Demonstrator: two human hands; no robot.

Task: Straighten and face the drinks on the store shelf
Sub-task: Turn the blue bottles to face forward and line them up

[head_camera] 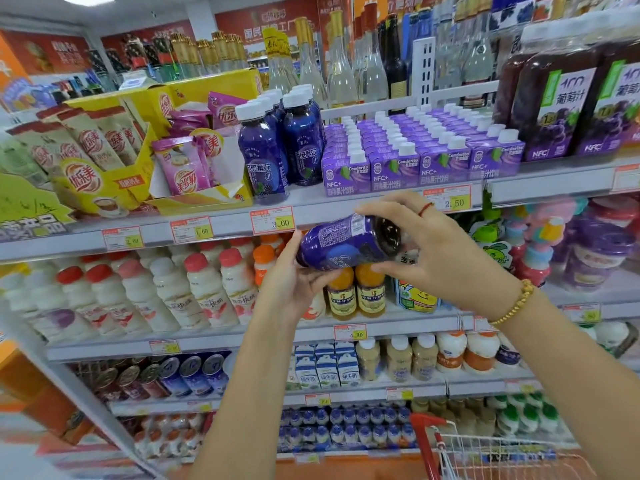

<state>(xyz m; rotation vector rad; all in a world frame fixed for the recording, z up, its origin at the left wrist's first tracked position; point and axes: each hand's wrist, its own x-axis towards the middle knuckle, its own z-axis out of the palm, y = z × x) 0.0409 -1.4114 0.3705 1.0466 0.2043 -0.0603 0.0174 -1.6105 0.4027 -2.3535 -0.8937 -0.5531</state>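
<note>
A purple-blue drink bottle (348, 242) lies on its side in front of the shelves, held between both my hands. My left hand (294, 282) cups its lower left end from below, thumb up along the side. My right hand (440, 251) holds the dark right end, fingers spread round it. On the shelf above, more bottles of the same drink (280, 147) stand upright in two rows with white caps. Purple NFC juice cartons (415, 157) stand in tidy rows to their right.
Yellow display boxes of milk-tea sachets (114, 161) sit left of the bottles. Large grape juice jugs (561, 98) stand at the right. Lower shelves hold white milk bottles (194, 289), orange juice (356, 292) and cans. A red shopping cart (460, 448) is at the bottom right.
</note>
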